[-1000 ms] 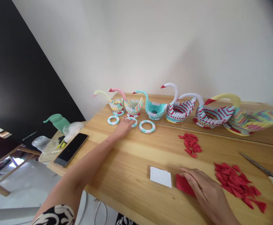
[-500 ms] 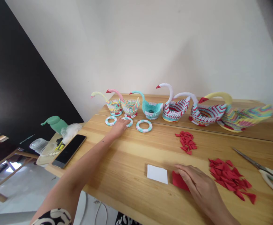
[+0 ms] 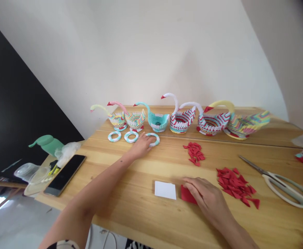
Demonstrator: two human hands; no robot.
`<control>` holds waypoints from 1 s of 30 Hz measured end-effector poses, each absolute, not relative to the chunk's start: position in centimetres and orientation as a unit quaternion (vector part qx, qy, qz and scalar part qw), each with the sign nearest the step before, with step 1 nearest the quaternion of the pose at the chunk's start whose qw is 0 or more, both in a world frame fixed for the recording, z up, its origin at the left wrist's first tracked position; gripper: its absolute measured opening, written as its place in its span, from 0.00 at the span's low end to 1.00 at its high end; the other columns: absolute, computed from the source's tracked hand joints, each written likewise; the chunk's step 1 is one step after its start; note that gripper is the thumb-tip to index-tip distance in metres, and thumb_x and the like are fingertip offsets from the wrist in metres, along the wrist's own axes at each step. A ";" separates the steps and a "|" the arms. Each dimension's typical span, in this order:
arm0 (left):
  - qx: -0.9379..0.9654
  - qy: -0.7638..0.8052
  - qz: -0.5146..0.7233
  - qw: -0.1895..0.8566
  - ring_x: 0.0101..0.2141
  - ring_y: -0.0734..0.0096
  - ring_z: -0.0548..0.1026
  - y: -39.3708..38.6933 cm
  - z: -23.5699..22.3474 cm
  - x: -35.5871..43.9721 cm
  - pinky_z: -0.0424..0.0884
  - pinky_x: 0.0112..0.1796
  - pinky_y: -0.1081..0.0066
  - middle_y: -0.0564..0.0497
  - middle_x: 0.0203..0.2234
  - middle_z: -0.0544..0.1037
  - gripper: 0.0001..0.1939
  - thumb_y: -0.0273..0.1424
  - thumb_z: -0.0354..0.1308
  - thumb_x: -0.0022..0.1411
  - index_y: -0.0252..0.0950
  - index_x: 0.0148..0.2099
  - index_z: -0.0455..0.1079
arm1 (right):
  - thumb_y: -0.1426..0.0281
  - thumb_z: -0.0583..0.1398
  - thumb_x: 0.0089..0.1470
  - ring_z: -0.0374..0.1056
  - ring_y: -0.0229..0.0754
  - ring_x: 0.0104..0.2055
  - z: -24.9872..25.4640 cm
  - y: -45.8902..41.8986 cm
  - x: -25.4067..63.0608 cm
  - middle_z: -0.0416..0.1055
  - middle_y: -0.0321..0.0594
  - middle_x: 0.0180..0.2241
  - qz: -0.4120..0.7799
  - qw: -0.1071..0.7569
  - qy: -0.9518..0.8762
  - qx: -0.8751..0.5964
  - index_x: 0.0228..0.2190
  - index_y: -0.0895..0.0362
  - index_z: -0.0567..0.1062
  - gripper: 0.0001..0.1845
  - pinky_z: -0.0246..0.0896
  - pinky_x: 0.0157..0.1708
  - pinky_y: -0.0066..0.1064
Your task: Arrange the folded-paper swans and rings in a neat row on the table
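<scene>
My left hand [image 3: 141,145] reaches far across the wooden table [image 3: 130,193], fingers stretched out and touching the rightmost paper ring [image 3: 154,139]. Two more rings [image 3: 131,136] lie to its left. Behind them stands a row of several folded-paper swans, among them a teal one [image 3: 156,119]. My right hand [image 3: 205,199] lies flat near the front edge, fingers pressing on a red paper square [image 3: 186,195]. A white paper square [image 3: 165,190] sits just left of it.
Two heaps of red folded triangles [image 3: 235,185] [image 3: 195,153] lie on the table, with scissors [image 3: 281,181] at the right. A black phone [image 3: 64,174] rests near the left edge, beside plastic cups and a green bottle [image 3: 46,143] on a lower surface.
My left hand has shifted right from the middle ring to the rightmost ring. My right hand stays on the red paper. The view has panned to the right.
</scene>
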State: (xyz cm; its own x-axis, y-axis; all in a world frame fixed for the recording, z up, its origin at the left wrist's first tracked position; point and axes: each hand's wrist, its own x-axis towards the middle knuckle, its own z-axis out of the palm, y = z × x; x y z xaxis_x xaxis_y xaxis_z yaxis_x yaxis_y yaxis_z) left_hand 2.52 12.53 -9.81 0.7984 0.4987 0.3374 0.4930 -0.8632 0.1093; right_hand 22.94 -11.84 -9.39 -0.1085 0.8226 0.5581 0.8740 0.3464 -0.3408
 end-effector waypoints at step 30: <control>0.933 0.283 0.217 0.046 0.51 0.60 0.70 12.3 -10.1 4.3 0.55 0.59 0.53 0.43 0.49 0.74 0.22 0.28 0.54 0.61 0.37 0.58 0.62 | 0.67 0.48 0.65 0.74 0.41 0.33 -9.0 -12.1 22.5 0.79 0.41 0.33 -0.028 0.349 -0.747 -0.565 0.36 0.55 0.77 0.18 0.67 0.34 0.32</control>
